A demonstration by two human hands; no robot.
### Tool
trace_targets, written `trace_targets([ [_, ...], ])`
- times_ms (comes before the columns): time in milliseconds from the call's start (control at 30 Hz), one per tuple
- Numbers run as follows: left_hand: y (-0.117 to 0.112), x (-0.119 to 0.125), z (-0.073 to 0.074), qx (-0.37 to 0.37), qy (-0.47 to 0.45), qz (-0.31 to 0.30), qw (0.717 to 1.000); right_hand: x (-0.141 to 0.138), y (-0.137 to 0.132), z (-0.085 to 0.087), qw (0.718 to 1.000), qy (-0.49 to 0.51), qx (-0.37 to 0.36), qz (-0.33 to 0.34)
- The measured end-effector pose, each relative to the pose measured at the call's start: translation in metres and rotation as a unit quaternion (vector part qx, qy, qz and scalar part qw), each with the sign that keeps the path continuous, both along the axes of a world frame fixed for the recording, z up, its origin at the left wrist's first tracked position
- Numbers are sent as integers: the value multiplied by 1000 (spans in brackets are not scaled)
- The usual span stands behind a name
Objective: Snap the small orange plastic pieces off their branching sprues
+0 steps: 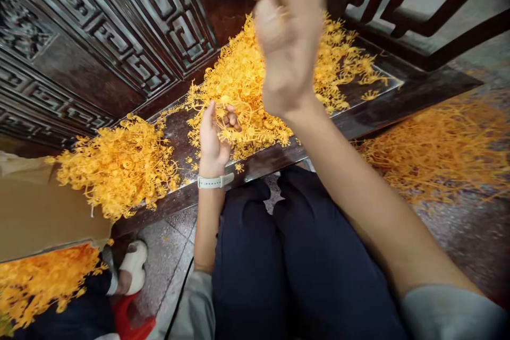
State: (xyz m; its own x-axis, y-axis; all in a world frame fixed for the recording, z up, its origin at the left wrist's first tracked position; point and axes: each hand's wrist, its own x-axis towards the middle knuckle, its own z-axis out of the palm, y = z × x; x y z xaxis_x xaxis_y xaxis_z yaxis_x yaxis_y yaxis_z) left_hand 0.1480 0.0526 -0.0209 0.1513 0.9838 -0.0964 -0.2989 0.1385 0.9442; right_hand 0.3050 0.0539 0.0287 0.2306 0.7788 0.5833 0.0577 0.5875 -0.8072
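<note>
A large heap of yellow-orange, stringy pieces with small finger-like ends covers the dark wooden bench. They look like soft plastic mouldings. My left hand, with a pale watch strap at the wrist, rests at the heap's near left edge. Its fingers curl around a yellow-orange stringy piece, whose looped strand arches beside the fingertips. Above the heap, my right hand is raised and smeared by motion. Its fingers bend toward the left, and whether anything is in them cannot be made out.
A smaller pile of like pieces lies on the bench at left, beside a cardboard box. Carved dark panels rise behind. Orange strands spread over the floor at right. At lower left are a person's white shoe and a red plastic object.
</note>
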Motion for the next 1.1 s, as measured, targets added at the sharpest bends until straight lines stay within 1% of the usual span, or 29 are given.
trace_targets([
  [67,-1,1,1,17,7,6,1000,-2,14,-18,994,-78,-9,-73],
  [100,-2,2,1,24,5,9,1000,-3,19,-26,989,-112,-8,-100],
  [133,-2,3,1,32,4,15,999,-5,22,-32,986,-141,-7,-94],
  [167,-3,4,0,41,7,24,999,-7,22,-36,984,-164,-7,-66],
  [233,-2,4,-2,63,24,46,997,-10,17,-39,980,-200,-7,13],
  [300,-1,3,-4,94,41,67,992,-12,10,-39,975,-211,-15,66],
  [333,0,2,-5,109,46,78,990,-12,7,-39,976,-202,-21,75],
  [400,2,-1,-6,129,51,99,985,-11,4,-40,985,-160,-25,64],
  [467,4,-5,-6,138,48,118,982,-9,5,-42,992,-117,-21,38],
  [533,5,-8,-6,133,37,127,982,-8,6,-42,994,-109,-8,13],
  [600,6,-10,-6,115,21,128,985,-9,4,-40,990,-141,19,-1],
  [700,5,-13,-7,93,29,141,985,-17,-4,-32,972,-217,88,-2],
  [767,5,-15,-6,91,51,154,983,-24,-11,-26,963,-240,121,0],
  [867,4,-20,-2,91,56,160,981,-34,-21,-18,971,-207,116,21],
  [933,2,-23,2,87,51,163,981,-40,-24,-17,978,-175,109,42],
  [1033,0,-24,7,80,47,179,979,-48,-24,-20,977,-161,125,56],
  [1100,1,-26,7,83,31,186,978,-54,-21,-23,975,-165,140,55],
])
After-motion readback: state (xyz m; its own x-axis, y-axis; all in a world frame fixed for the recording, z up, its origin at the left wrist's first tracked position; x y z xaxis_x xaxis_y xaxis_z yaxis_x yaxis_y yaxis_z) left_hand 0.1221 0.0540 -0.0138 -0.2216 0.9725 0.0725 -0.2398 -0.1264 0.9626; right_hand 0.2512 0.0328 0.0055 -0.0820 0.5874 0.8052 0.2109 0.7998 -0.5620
